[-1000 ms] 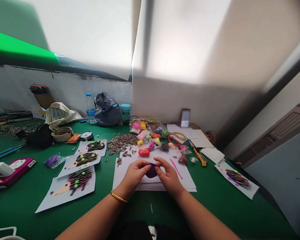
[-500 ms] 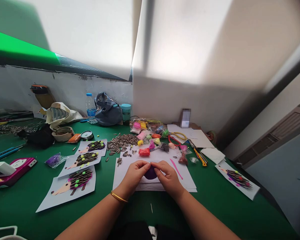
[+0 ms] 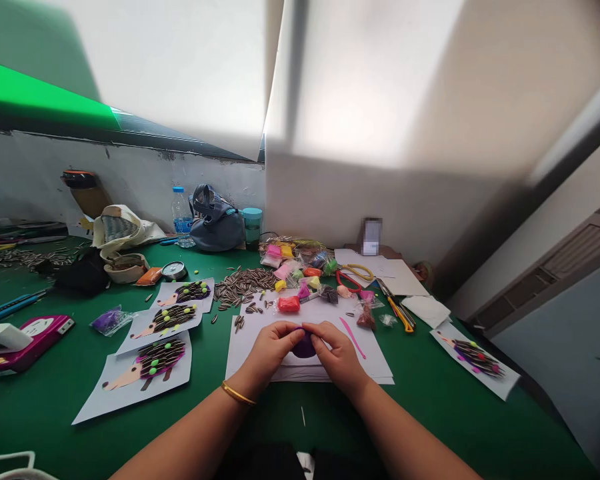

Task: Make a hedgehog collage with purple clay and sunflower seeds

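1. Pinching the purple clay (image 3: pixel 304 348) over the paper (image 3: pixel 375 365), your left hand (image 3: pixel 270 345) and right hand (image 3: pixel 339 352) each have thumb and fingers closed on its edge.
2. A pink stick (image 3: pixel 353 338) lies on the paper's right.
3. A red packet (image 3: pixel 289 304) sits toward the paper's far edge.
4. Seeds (image 3: pixel 245 283) heap by its far left corner.

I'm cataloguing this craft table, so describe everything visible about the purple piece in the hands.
The purple piece is dark, smooth and flat-looking, perhaps modelling clay, with a rounded lower edge. The left hand and right hand pinch its upper part over white paper; they hide some of its outline. Paper contact is unclear.
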`<state>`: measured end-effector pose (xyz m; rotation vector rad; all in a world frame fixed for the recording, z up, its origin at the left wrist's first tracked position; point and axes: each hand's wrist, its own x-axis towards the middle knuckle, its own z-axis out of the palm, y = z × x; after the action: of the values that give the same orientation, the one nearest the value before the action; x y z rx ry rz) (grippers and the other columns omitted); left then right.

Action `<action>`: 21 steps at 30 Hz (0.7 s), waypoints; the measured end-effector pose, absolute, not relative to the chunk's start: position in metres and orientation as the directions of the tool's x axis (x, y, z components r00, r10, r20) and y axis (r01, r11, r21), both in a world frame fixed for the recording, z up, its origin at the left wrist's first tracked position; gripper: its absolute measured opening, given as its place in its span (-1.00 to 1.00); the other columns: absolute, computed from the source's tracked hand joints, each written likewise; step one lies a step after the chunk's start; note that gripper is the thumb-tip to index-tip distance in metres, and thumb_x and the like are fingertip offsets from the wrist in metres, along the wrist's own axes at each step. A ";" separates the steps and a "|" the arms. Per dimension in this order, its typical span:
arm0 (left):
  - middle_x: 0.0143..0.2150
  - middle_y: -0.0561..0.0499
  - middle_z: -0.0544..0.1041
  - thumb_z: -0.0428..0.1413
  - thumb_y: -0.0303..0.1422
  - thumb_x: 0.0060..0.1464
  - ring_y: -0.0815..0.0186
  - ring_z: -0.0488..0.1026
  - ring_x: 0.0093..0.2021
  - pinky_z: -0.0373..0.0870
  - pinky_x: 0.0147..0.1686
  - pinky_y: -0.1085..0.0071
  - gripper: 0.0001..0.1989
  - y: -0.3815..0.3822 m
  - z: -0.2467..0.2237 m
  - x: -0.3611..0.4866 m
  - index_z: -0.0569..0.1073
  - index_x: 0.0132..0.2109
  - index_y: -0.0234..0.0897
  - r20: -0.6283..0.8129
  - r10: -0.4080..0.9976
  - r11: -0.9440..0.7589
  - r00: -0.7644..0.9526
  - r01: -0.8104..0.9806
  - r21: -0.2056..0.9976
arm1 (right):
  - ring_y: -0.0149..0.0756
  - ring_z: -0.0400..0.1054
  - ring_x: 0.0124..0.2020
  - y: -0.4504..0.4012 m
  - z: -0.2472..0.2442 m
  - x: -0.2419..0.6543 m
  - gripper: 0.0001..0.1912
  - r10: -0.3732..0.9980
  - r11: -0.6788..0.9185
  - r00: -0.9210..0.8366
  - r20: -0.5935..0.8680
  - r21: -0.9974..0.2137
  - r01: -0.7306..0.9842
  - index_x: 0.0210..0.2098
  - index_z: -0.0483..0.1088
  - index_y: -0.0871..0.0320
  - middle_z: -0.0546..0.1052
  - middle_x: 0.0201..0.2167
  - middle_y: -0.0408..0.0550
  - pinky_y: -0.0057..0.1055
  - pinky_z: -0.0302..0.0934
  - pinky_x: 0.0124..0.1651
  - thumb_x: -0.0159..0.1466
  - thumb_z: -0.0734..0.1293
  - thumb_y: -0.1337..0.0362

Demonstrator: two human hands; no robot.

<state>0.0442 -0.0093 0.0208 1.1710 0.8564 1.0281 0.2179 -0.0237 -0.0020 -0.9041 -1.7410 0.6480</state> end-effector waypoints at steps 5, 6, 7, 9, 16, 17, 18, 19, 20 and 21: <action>-0.41 -0.02 0.56 0.34 -0.13 -0.15 0.31 0.43 -0.41 0.38 -0.32 0.38 -0.62 -0.009 0.020 0.045 0.59 -0.28 -0.36 -0.025 0.949 0.085 0.313 -0.181 0.980 | -0.23 0.40 -0.12 -0.024 -0.003 0.218 -0.66 0.832 0.555 -0.193 0.521 -0.788 0.266 0.07 0.45 -0.02 0.55 -0.14 -0.03 -0.23 0.31 -0.04 0.35 0.23 0.28; -0.42 -0.02 0.56 0.34 -0.13 -0.15 0.31 0.43 -0.41 0.38 -0.32 0.38 -0.63 -0.008 0.019 0.045 0.59 -0.29 -0.37 -0.027 0.952 0.082 0.306 -0.171 0.982 | -0.22 0.39 -0.10 -0.025 -0.003 0.218 -0.66 0.830 0.557 -0.214 0.516 -0.787 0.265 0.08 0.44 -0.02 0.55 -0.12 -0.03 -0.23 0.30 -0.02 0.35 0.22 0.28; -0.42 -0.02 0.57 0.34 -0.13 -0.15 0.31 0.44 -0.40 0.38 -0.31 0.38 -0.63 -0.008 0.018 0.045 0.59 -0.30 -0.36 -0.027 0.953 0.079 0.302 -0.162 0.984 | -0.22 0.39 -0.10 -0.025 -0.002 0.218 -0.66 0.827 0.560 -0.236 0.510 -0.785 0.265 0.08 0.44 -0.02 0.55 -0.12 -0.03 -0.22 0.29 -0.02 0.35 0.21 0.27; -0.43 -0.01 0.56 0.35 -0.13 -0.18 0.30 0.44 -0.40 0.38 -0.31 0.39 -0.63 -0.007 0.016 0.045 0.59 -0.32 -0.36 -0.028 0.955 0.076 0.296 -0.150 0.986 | -0.21 0.39 -0.10 -0.026 0.000 0.218 -0.66 0.824 0.562 -0.266 0.500 -0.782 0.269 0.06 0.46 -0.01 0.56 -0.14 -0.04 -0.22 0.29 -0.01 0.36 0.20 0.26; -0.41 -0.02 0.57 0.35 -0.12 -0.20 0.29 0.44 -0.38 0.37 -0.31 0.39 -0.62 -0.006 0.013 0.045 0.59 -0.32 -0.36 -0.044 0.952 0.082 0.302 -0.114 0.990 | -0.20 0.39 -0.12 -0.027 -0.002 0.219 -0.63 0.834 0.545 -0.271 0.480 -0.794 0.271 0.09 0.44 0.00 0.55 -0.16 -0.03 -0.24 0.28 -0.02 0.38 0.17 0.13; -0.42 -0.01 0.57 0.35 -0.12 -0.21 0.30 0.44 -0.39 0.37 -0.32 0.39 -0.62 -0.006 0.013 0.046 0.59 -0.33 -0.36 -0.047 0.952 0.084 0.303 -0.112 0.990 | -0.19 0.40 -0.11 -0.027 -0.002 0.219 -0.63 0.833 0.543 -0.292 0.471 -0.796 0.267 0.07 0.45 0.00 0.55 -0.16 -0.04 -0.23 0.27 -0.01 0.39 0.15 0.12; -0.44 -0.01 0.56 0.36 -0.13 -0.22 0.30 0.43 -0.41 0.36 -0.33 0.39 -0.62 -0.006 0.013 0.046 0.59 -0.34 -0.36 -0.050 0.952 0.088 0.303 -0.113 0.990 | -0.19 0.39 -0.10 -0.027 -0.002 0.219 -0.62 0.832 0.541 -0.303 0.464 -0.799 0.262 0.06 0.46 0.00 0.56 -0.15 -0.04 -0.22 0.26 0.00 0.40 0.14 0.10; -0.45 0.00 0.56 0.36 -0.13 -0.23 0.31 0.42 -0.41 0.35 -0.35 0.40 -0.62 -0.006 0.013 0.046 0.59 -0.34 -0.36 -0.054 0.951 0.093 0.305 -0.116 0.989 | -0.18 0.39 -0.08 -0.027 -0.002 0.219 -0.62 0.834 0.537 -0.303 0.461 -0.804 0.256 0.06 0.46 0.00 0.56 -0.13 -0.04 -0.22 0.26 0.02 0.40 0.13 0.09; -0.45 0.00 0.55 0.36 -0.13 -0.22 0.31 0.42 -0.42 0.35 -0.35 0.40 -0.62 -0.006 0.013 0.046 0.59 -0.34 -0.36 -0.056 0.951 0.097 0.304 -0.121 0.988 | -0.18 0.39 -0.07 -0.027 -0.002 0.219 -0.61 0.837 0.533 -0.293 0.462 -0.809 0.249 0.07 0.45 0.00 0.56 -0.11 -0.04 -0.21 0.26 0.02 0.40 0.13 0.07; -0.44 0.00 0.55 0.35 -0.12 -0.21 0.31 0.42 -0.41 0.35 -0.35 0.40 -0.62 -0.006 0.013 0.046 0.59 -0.33 -0.36 -0.056 0.953 0.098 0.299 -0.128 0.987 | -0.18 0.39 -0.07 -0.027 -0.002 0.218 -0.60 0.840 0.529 -0.283 0.463 -0.813 0.243 0.09 0.44 -0.01 0.55 -0.09 -0.04 -0.21 0.26 0.02 0.40 0.13 0.06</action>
<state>0.0459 -0.0057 0.0127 1.1773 0.9248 0.9977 0.2185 -0.0268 -0.0016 -0.9009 -1.8017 0.7737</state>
